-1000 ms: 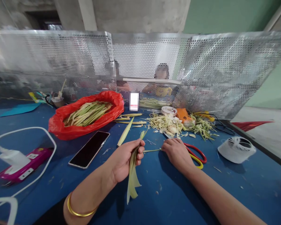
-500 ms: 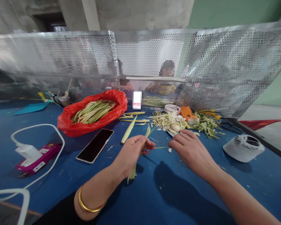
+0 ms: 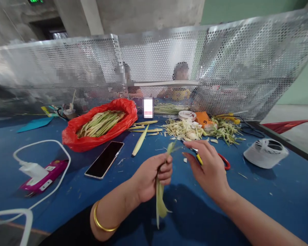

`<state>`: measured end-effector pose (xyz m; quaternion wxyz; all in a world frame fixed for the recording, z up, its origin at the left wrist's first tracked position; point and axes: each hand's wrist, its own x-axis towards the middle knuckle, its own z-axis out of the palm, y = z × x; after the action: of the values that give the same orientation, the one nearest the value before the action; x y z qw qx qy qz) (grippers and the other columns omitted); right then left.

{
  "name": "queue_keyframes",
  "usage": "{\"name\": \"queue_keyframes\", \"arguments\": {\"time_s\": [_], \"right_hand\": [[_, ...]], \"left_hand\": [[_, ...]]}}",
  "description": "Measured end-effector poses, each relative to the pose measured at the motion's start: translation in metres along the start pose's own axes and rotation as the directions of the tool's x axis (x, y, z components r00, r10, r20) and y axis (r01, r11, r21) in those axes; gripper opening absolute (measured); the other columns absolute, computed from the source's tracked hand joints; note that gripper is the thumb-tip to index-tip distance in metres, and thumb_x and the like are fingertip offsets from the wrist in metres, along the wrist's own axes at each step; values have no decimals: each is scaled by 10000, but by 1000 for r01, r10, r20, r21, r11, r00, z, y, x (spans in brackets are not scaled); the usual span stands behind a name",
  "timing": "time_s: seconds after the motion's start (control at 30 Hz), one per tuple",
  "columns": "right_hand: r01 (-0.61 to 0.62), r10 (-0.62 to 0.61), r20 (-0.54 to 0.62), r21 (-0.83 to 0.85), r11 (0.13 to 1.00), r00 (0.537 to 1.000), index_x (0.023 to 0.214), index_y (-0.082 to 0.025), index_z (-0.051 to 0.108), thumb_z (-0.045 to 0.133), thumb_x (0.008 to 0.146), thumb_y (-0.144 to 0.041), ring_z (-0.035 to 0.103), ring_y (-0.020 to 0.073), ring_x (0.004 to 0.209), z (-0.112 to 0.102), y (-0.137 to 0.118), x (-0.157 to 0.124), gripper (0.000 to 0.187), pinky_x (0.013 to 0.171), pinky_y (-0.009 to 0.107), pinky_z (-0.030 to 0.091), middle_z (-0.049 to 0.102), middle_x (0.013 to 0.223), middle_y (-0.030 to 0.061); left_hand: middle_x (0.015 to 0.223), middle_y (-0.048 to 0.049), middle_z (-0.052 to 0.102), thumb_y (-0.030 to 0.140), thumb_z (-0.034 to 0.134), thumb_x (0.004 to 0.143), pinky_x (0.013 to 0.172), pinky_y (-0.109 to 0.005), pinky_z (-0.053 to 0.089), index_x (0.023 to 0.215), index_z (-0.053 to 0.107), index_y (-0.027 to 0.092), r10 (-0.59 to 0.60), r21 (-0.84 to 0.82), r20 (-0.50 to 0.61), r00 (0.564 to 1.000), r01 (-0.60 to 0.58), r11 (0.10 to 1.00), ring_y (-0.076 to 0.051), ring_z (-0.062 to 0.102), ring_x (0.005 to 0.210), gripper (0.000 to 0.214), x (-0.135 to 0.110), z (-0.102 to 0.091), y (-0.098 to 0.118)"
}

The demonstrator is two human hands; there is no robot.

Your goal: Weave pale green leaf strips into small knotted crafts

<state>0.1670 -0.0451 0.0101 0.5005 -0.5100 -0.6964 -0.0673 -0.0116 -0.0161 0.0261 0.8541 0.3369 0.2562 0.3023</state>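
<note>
My left hand (image 3: 154,176) is closed around a pale green leaf strip (image 3: 159,201), held upright above the blue table (image 3: 190,218); its frayed tip sticks out above my fingers and the long end hangs below. My right hand (image 3: 206,164) hovers just right of that tip with fingers spread and nothing in it. Red and yellow handled scissors (image 3: 224,162) lie on the table behind my right hand, partly hidden by it.
A red plastic bag (image 3: 79,138) of green stalks sits at the left, a black phone (image 3: 104,159) in front of it. A pink power bank (image 3: 45,174) with white cable lies far left. Leaf trimmings (image 3: 184,130) pile ahead, a white fan (image 3: 265,153) at right. People sit behind the perforated metal screen (image 3: 233,75).
My left hand turned the strip upright and drew it nearer. My right hand lifted off the table by the scissors and opened beside the strip's tip.
</note>
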Motion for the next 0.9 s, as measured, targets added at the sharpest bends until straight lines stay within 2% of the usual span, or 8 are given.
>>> {"name": "queue_keyframes", "arguments": {"time_s": [0.07, 0.13, 0.2, 0.23, 0.33, 0.47, 0.67, 0.9], "right_hand": [[-260, 246, 92, 191, 947, 965, 1066, -210, 616, 536, 900, -312, 642, 245, 930, 5, -2, -3, 210, 824, 372, 478, 696, 986, 95], [-494, 346, 404, 360, 791, 847, 978, -208, 664, 547, 876, -329, 662, 236, 884, 10, -9, -5, 197, 804, 354, 494, 722, 916, 69], [-673, 277, 682, 421, 608, 677, 861, -204, 709, 571, 843, -322, 669, 225, 853, 15, -20, -8, 182, 810, 345, 495, 736, 846, 46], [-737, 240, 757, 425, 525, 608, 831, -202, 722, 586, 828, -317, 667, 214, 832, 17, -25, -9, 179, 812, 340, 492, 736, 819, 37], [-848, 202, 850, 404, 344, 487, 786, -193, 742, 638, 784, -300, 629, 158, 712, 21, -38, -13, 149, 760, 300, 481, 714, 738, 10], [-904, 213, 885, 372, 210, 414, 732, -179, 735, 700, 713, -263, 541, 111, 618, 19, -45, -17, 93, 678, 256, 438, 667, 672, -11], [-932, 184, 914, 359, 50, 362, 724, -148, 708, 744, 675, -297, 537, 100, 583, 17, -44, -21, 161, 627, 246, 407, 643, 640, -2], [-950, 154, 940, 311, -14, 305, 806, -130, 680, 780, 650, -333, 597, 118, 594, 20, -42, -25, 275, 641, 263, 407, 673, 671, 25]], "left_hand": [[521, 92, 261, 227, 430, 950, 396, -151, 211, 695, 477, 149, 44, -205, 50, 998, -32, 978, -31, 199, 392, 271, -1, 0, 8], [529, 90, 235, 186, 383, 969, 399, -145, 238, 687, 453, 151, 85, -339, 69, 994, -57, 939, -32, 218, 392, 293, -3, -1, 15], [530, 89, 228, 170, 358, 978, 400, -141, 253, 685, 438, 154, 111, -414, 62, 992, -76, 907, -32, 236, 388, 305, -4, -2, 19], [530, 88, 230, 170, 351, 982, 400, -139, 256, 689, 435, 156, 123, -435, 55, 991, -87, 896, -31, 243, 387, 306, -5, -3, 21], [529, 85, 245, 184, 344, 988, 393, -141, 253, 701, 436, 160, 149, -459, 43, 988, -113, 881, -32, 253, 383, 303, -5, -6, 22], [521, 85, 260, 186, 353, 988, 385, -147, 229, 711, 440, 162, 160, -466, 56, 986, -116, 877, -31, 257, 376, 291, -3, -10, 21], [511, 87, 278, 141, 357, 975, 384, -154, 221, 709, 430, 167, 167, -506, 96, 981, -96, 857, -35, 283, 369, 277, -1, -13, 20], [518, 88, 279, 160, 299, 997, 388, -153, 223, 732, 431, 164, 180, -548, 118, 977, -87, 832, -36, 281, 371, 295, 1, -14, 18]]}}
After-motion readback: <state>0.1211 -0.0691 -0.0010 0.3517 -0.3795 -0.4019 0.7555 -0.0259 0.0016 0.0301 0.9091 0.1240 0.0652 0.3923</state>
